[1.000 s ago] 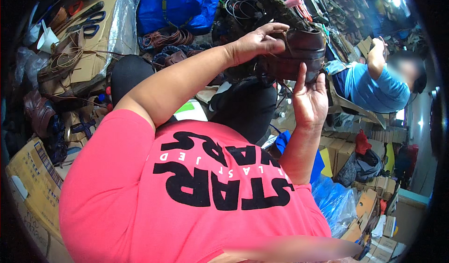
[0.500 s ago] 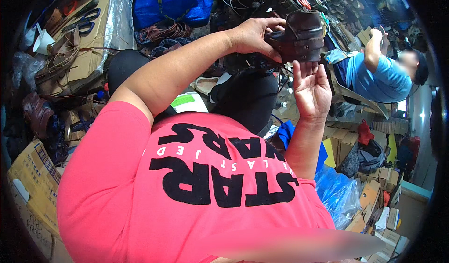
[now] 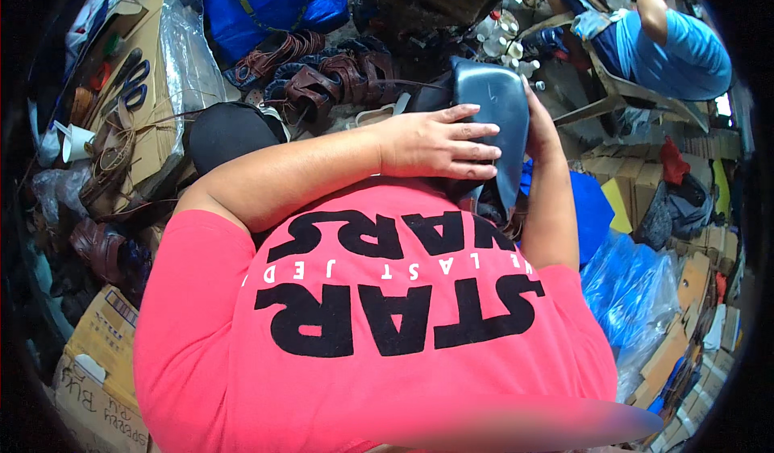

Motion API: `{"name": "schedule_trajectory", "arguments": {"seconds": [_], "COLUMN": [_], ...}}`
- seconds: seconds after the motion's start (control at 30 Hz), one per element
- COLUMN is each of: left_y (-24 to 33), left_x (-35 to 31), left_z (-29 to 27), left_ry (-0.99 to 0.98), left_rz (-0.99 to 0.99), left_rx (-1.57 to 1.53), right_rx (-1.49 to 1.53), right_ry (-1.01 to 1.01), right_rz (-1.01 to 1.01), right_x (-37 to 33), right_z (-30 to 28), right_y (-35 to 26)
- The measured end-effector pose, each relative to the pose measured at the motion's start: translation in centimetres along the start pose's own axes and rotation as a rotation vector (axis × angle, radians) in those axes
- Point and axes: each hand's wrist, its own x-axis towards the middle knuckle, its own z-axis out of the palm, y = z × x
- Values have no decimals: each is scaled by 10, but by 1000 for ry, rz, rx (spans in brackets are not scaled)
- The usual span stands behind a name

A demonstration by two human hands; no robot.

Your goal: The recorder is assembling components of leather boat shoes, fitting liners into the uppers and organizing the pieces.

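A glossy, dark blue-black curved piece (image 3: 493, 102), rounded at its far end, stands upright close to my chest; its exact kind I cannot make out. My left hand (image 3: 439, 143) lies across its left side, fingers stretched flat and slightly spread, the fingertips touching the shiny face. Around its right edge curls my right hand (image 3: 540, 126), most of the fingers hidden behind it. Beyond my left forearm lie brown strapped leather shoe uppers (image 3: 310, 89).
Scissors (image 3: 135, 90) and a white cup (image 3: 76, 141) rest on cardboard at the left. A blue bag (image 3: 274, 10) stands ahead. Small white bottles (image 3: 504, 42) cluster at the far right, near a co-worker in a blue shirt (image 3: 673, 54). Blue plastic sheeting (image 3: 629, 284) lies at my right.
The brown leather upper has left my hands. My hands have come nearer my chest and now bear on the glossy dark piece; the view has shifted.
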Motion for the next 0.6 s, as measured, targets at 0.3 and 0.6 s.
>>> {"name": "schedule_trajectory", "arguments": {"seconds": [0.3,0.6], "left_y": [-55,-50], "left_x": [-11,13], "left_z": [0,-14], "left_ry": [469,258], "left_rz": [-918,-1202], "left_rx": [-176,-766], "right_rx": [-167,-100], "right_ry": [-95,-53], "right_rz": [-250,-405], "right_x": [18,-10], "right_z": [4,17], "right_y": [12,6]}}
